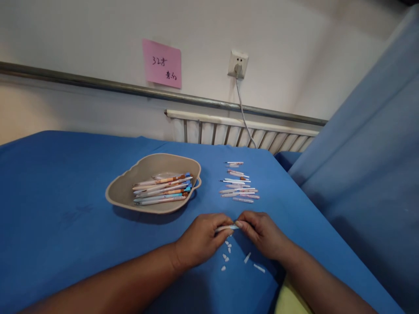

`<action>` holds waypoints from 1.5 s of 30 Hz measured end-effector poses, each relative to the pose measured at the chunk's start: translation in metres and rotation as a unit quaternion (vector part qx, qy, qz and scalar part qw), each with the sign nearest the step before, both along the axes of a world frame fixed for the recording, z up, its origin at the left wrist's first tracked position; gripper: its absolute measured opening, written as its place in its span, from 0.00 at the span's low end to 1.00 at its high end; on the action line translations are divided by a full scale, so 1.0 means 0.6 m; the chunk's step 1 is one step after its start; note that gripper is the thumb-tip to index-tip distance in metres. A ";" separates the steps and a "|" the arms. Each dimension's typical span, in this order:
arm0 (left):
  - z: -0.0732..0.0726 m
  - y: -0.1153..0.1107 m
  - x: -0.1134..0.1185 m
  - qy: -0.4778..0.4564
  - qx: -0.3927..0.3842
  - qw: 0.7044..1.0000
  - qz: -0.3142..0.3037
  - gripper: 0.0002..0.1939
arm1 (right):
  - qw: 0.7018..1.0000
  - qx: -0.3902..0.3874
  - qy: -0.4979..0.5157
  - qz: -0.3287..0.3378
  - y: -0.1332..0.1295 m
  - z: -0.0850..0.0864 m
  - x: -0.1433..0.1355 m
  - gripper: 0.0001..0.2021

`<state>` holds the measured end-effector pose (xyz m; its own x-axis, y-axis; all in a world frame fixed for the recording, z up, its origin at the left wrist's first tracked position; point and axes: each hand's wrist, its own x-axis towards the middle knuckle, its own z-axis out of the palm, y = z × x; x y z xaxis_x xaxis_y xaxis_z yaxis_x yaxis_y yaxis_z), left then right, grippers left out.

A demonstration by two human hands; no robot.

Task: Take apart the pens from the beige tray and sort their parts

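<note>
Between my two hands is a slim pale pen [225, 227], lying roughly level above the blue cloth. My left hand [206, 235] is closed around its left part, thumb below and fingers above. At the pen's right end, my right hand [262, 233] pinches with thumb and forefinger; that tip is hidden by the fingers. Small white plastic pieces [225, 257] lie scattered on the cloth just below the hands. Two longer white pieces, one of them a tapered tube [259, 268], rest nearer my right wrist. Beyond the hands, pen barrels and refills [238, 192] lie in loose rows.
A beige basin [121, 201] holding many pens stands left of the rows on the blue-covered table [65, 244]. Behind it are a white radiator [209, 126], a metal rail, and a socket [238, 64] with a plugged-in cord. A blue curtain [369, 139] hangs at right.
</note>
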<state>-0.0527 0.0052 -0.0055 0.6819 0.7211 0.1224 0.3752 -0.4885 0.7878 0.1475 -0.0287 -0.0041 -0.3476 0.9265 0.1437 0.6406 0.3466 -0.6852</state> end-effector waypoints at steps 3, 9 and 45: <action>0.003 0.000 0.002 0.005 0.015 1.000 -0.011 0.09 | 1.000 -0.010 0.027 0.010 -0.003 0.001 0.000 0.08; 0.005 -0.003 0.006 0.005 -0.003 1.000 0.004 0.07 | 0.999 0.022 0.028 0.030 -0.004 0.001 0.001 0.06; 0.017 0.014 0.010 -0.081 -0.213 0.968 0.109 0.16 | 0.998 0.063 -0.003 -0.024 -0.001 0.003 0.004 0.08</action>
